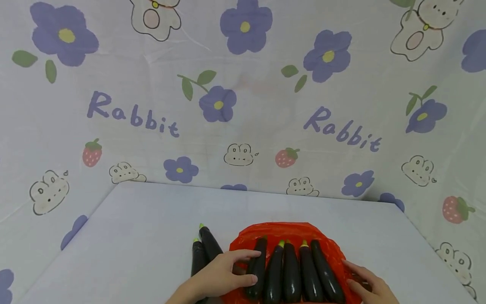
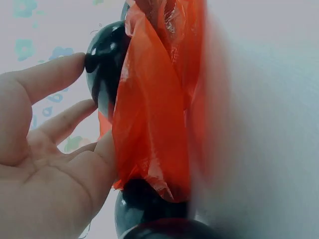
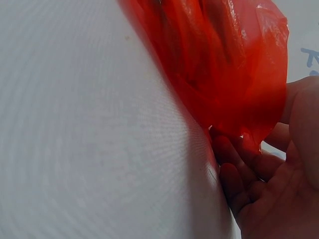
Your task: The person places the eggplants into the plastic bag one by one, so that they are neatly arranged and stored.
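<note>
A red plastic bag (image 1: 279,230) lies spread on the table with several dark eggplants (image 1: 291,270) side by side on it, their green stem ends pointing away. My left hand (image 1: 224,272) rests on the leftmost eggplant (image 1: 258,266), index finger and thumb laid across it. In the left wrist view, its fairly straight fingers touch that eggplant (image 2: 105,64) and the bag's side (image 2: 149,109). My right hand (image 1: 370,283) holds the bag's right edge; in the right wrist view, its curled fingers (image 3: 254,162) are against the crumpled red film (image 3: 234,89).
Two more eggplants (image 1: 210,242) lie on the white table (image 1: 144,236), left of the bag and partly behind my left hand. A white cloth (image 1: 262,122) printed with flowers and rabbits hangs behind the table and along its sides.
</note>
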`<state>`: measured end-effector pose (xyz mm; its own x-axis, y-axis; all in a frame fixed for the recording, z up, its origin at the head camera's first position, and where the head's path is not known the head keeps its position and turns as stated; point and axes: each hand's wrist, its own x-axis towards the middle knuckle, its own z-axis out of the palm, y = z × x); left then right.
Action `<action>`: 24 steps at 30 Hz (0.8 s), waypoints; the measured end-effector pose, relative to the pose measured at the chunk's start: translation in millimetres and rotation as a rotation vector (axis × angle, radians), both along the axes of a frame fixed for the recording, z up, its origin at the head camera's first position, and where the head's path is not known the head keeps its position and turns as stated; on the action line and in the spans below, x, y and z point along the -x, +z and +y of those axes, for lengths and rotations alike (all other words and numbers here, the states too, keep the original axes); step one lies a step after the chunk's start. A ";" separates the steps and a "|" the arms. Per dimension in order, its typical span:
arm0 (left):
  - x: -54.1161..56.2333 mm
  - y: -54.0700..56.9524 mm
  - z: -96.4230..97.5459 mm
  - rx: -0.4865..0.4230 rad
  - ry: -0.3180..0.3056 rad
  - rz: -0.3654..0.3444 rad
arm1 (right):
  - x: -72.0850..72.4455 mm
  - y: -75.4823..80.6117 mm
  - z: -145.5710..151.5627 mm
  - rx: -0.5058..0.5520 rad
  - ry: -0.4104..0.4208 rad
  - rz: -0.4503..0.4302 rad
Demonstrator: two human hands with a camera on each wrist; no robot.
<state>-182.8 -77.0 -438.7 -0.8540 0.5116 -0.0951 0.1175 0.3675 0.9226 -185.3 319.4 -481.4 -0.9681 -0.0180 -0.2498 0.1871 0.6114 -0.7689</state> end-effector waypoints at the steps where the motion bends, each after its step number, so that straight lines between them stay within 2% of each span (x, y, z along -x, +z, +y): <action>1: -0.5 -0.1 0.2 0.002 -0.002 -0.007 | -0.1 0.2 -0.2 0.000 0.001 0.000; 4: -0.7 0.3 0.1 0.022 -0.005 -0.021 | -0.5 1.4 -0.3 0.003 0.005 0.002; 9: -0.7 2.6 0.0 0.060 -0.026 -0.005 | -0.6 2.6 0.6 -0.013 0.016 0.012; 15: -1.8 4.4 3.3 0.052 0.008 0.001 | 0.2 2.0 2.2 -0.021 0.018 0.010; 24: -1.2 0.3 3.5 0.060 0.035 -0.024 | -0.3 0.3 2.1 -0.013 0.025 0.022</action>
